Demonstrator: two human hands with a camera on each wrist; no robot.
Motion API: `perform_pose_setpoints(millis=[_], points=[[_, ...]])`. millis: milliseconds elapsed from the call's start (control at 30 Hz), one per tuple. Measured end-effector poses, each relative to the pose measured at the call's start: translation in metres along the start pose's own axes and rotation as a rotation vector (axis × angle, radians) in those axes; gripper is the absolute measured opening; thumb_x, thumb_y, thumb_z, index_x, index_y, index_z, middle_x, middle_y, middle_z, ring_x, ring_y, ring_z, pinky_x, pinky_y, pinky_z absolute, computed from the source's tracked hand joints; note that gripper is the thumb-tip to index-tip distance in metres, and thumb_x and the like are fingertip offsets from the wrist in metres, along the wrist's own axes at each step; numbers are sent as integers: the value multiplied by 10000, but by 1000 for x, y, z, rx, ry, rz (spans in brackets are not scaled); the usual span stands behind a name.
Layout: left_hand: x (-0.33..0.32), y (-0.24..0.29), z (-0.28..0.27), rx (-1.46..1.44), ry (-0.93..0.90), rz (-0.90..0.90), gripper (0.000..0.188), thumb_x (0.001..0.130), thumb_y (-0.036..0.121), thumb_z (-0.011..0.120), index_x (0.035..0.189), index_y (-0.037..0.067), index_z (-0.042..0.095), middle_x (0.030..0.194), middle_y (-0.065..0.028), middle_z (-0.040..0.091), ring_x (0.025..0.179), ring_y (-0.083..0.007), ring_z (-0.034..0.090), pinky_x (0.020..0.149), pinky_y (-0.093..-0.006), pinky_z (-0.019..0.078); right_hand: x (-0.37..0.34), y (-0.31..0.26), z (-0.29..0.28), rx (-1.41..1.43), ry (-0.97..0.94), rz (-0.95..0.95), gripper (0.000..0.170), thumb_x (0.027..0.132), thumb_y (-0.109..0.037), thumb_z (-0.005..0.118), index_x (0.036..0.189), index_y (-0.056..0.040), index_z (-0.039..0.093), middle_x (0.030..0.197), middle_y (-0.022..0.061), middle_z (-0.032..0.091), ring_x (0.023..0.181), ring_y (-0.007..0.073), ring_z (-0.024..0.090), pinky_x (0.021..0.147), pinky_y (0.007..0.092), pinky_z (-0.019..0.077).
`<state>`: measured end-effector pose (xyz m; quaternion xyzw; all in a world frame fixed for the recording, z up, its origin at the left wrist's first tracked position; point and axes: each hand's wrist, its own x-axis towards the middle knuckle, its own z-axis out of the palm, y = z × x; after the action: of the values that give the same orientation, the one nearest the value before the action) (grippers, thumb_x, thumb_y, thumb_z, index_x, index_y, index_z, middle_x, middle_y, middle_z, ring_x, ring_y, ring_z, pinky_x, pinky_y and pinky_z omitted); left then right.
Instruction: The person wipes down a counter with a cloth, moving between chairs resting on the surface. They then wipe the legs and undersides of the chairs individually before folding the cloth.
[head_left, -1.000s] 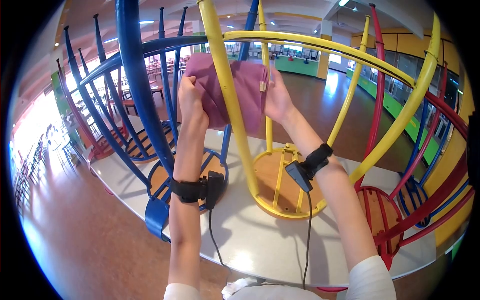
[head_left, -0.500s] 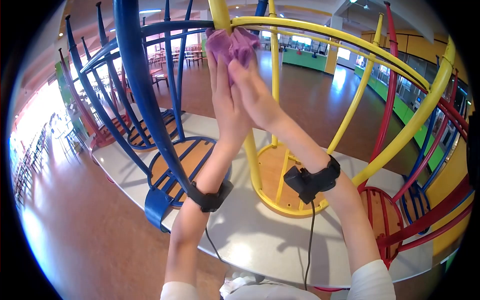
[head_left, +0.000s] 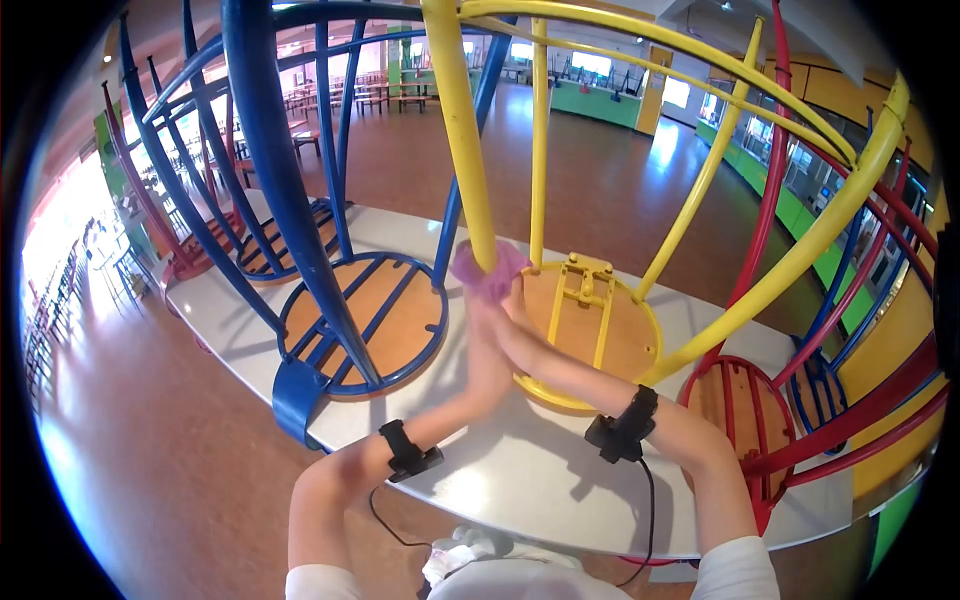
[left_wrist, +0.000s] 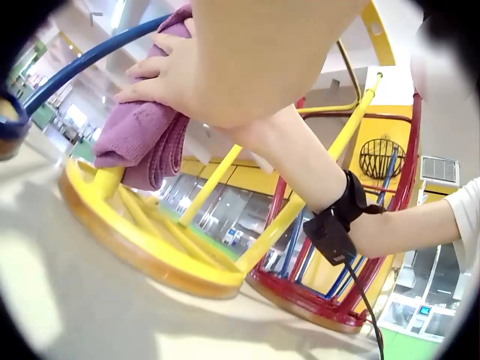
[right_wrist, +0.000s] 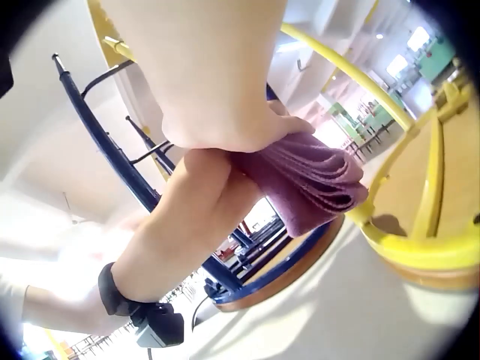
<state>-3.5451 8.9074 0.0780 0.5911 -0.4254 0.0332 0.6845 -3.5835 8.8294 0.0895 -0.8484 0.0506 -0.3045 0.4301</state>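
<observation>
A purple cloth point(head_left: 508, 264) is wrapped round the lower part of a thick yellow chair leg point(head_left: 455, 130), close above the upturned yellow seat point(head_left: 590, 318). My left hand point(head_left: 484, 335) grips the cloth from the left; in the left wrist view its fingers point(left_wrist: 154, 71) curve over the folded fabric. From the other side my right hand point(head_left: 513, 312) holds the same cloth round the leg, the two hands pressed close together. In the right wrist view the cloth point(right_wrist: 307, 184) bunches in folds beyond the right hand point(right_wrist: 240, 127), which hides part of the left.
Upturned chairs stand on the white table point(head_left: 440, 460): a blue seat point(head_left: 400, 330) at left, a red one point(head_left: 740, 410) at right, more behind. Their legs rise around my arms. Thin cables hang from both wrist cameras. Beyond lie brown floor point(head_left: 600, 190) and a green counter point(head_left: 600, 105).
Both hands first held the cloth spread out behind the yellow leg, then closed it round the leg near the top. Now hands and cloth are far lower on that leg, near the seat.
</observation>
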Motion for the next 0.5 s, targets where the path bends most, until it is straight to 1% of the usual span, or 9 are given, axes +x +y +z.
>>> perform_pose_setpoints(millis=[100,167,200,233,300,333,400,433,500], points=[[57,40,-1,-582,93,276,523,918,91,378,1392,14,172,1414,-133,242,1333,-245,223,1088,-331,187,20,-55,-19,80,57,-108,706,856,-449,474,1330,10,223,1306,269,293,1226,396,308,1011,436,263],[100,83,-16,-320,221,507,518,902,86,417,1377,7,226,1407,-149,263,1311,-243,274,1062,-335,242,64,-95,-29,97,129,-242,697,857,-455,471,1322,11,242,1290,274,318,1208,397,335,996,436,282],[121,111,-35,147,305,632,524,886,83,450,1368,3,260,1402,-168,275,1291,-246,320,1035,-339,295,85,-119,-35,92,170,-327,692,858,-458,470,1319,11,252,1282,277,331,1200,398,348,989,436,292],[128,139,-49,91,147,457,527,862,83,483,1350,1,303,1385,-187,307,1263,-269,364,988,-347,345,102,-146,-48,73,205,-430,688,858,-461,468,1315,11,262,1274,280,343,1191,398,361,982,436,301],[153,133,-58,421,256,759,547,795,79,563,1304,-7,383,1273,-232,434,1115,-347,499,814,-379,459,132,-170,-49,45,234,-500,680,860,-466,465,1307,11,281,1258,285,369,1174,399,388,967,436,321],[150,132,-56,416,244,743,547,795,79,563,1304,-7,383,1273,-232,434,1115,-347,499,814,-379,459,137,-173,-49,30,242,-501,677,860,-469,464,1303,12,291,1250,288,381,1165,400,401,960,436,330],[139,134,-49,263,388,748,534,793,68,556,1294,-10,388,1282,-235,425,1097,-381,490,813,-371,460,126,-158,-42,-2,252,-454,670,862,-475,461,1296,12,310,1234,293,406,1147,401,427,945,436,349],[128,125,-47,263,377,714,534,793,68,556,1294,-10,388,1282,-235,425,1097,-381,490,813,-371,460,118,-147,-36,-18,249,-426,667,862,-478,460,1292,12,320,1225,296,419,1139,402,441,938,436,359],[95,103,-43,58,135,409,563,829,64,517,1348,12,305,1374,-205,323,1215,-333,399,908,-351,400,83,-114,-21,-56,240,-299,661,863,-484,457,1284,13,339,1209,302,444,1121,403,467,923,436,378]])
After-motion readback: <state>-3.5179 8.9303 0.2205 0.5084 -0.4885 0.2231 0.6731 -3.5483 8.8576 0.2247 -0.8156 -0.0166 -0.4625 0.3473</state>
